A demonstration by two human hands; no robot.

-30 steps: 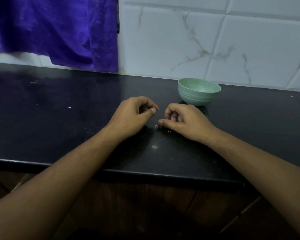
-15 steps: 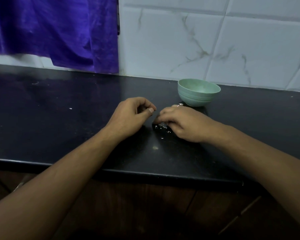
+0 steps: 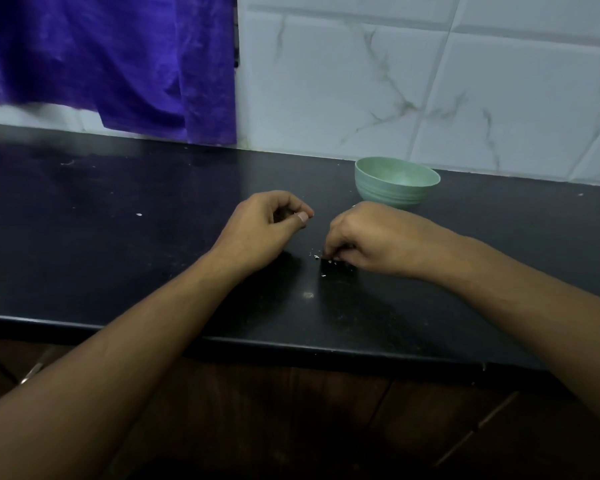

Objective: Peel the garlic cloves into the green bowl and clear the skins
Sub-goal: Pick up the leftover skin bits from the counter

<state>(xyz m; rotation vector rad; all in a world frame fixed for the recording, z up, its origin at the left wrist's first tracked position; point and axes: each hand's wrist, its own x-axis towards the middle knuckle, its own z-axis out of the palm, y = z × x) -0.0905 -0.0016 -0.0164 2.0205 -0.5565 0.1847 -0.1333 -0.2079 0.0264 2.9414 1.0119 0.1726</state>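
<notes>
Clearly the skin flecks (image 3: 316, 258) at frame centre are papery and feather-light — the right hand (image 3: 364, 237) pinches them off the counter (image 3: 118, 237); the left hand (image 3: 264, 225) is curled, contents hidden — green bowl (image 3: 395, 183) just above.

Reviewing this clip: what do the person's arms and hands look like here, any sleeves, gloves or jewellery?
Both forearms are bare up to the frame edge: no sleeves show. The left hand and the right hand wear no gloves. No watch or wristband shows. A tiny glint at the right hand's far knuckles may be a ring, too small to tell.
</notes>
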